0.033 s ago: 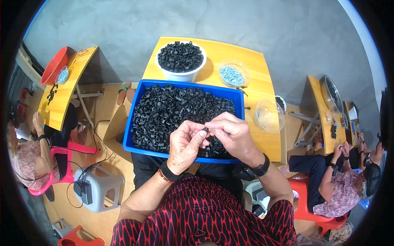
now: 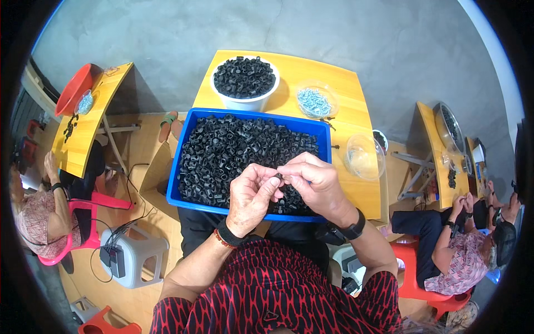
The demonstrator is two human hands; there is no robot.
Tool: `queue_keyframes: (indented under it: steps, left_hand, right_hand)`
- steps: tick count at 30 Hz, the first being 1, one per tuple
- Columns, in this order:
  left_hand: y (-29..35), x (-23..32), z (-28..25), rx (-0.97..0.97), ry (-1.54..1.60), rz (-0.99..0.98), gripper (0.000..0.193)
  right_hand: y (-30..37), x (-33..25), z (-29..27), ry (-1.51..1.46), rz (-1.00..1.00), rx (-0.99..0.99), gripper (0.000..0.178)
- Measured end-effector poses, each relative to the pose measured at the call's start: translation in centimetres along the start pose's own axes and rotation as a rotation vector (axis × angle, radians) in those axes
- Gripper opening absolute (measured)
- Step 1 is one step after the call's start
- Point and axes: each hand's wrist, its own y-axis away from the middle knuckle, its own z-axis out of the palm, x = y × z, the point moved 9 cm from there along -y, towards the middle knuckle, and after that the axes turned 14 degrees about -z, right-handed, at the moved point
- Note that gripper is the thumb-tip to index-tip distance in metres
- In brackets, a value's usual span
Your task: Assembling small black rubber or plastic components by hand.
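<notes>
A small dark piece (image 2: pixel 278 176) is clamped in the left hand's (image 2: pixel 253 188) grip, above the near part of a blue bin (image 2: pixel 200 207) filled with black parts (image 2: pixel 214 158). The right hand's (image 2: pixel 315 179) grip is drawn together beside it; whether anything is held there cannot be told. At the far left corner of the yellow surface (image 2: pixel 353 119), a white bucket (image 2: pixel 245 104) is heaped with similar parts. Pale blue screws (image 2: pixel 314 103) are held in a clear tub (image 2: pixel 335 98); nearer the right edge, a clear bowl (image 2: pixel 364 160) is placed.
</notes>
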Motion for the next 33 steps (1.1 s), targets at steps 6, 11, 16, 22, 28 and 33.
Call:
queue_keyframes:
  steps: [6,11,16,22,28,33]
  left_hand:
    - [0.1,-0.2,0.0,-0.001,-0.022,-0.027,0.015]
    - [0.0,-0.5,-0.1,-0.025,0.022,-0.043,0.012]
    - [0.0,-0.3,0.0,-0.058,0.017,-0.041,0.015]
    - [-0.1,-0.1,0.0,-0.047,-0.019,-0.047,0.015]
    - [-0.2,-0.5,0.1,-0.071,-0.01,-0.095,0.016]
    - [-0.3,-0.7,0.1,-0.067,0.019,-0.128,0.012]
  right_hand:
    - [0.0,-0.2,0.0,0.052,-0.05,-0.032,0.017]
    - [-0.2,-0.7,0.1,0.074,-0.064,-0.046,0.016]
    - [0.1,0.4,0.1,-0.051,-0.009,-0.038,0.018]
    - [-0.2,0.0,0.2,-0.045,-0.005,-0.075,0.021]
    - [-0.8,-1.3,0.3,0.057,-0.052,-0.133,0.021]
    - [-0.8,-1.3,0.4,0.092,-0.044,-0.183,0.02]
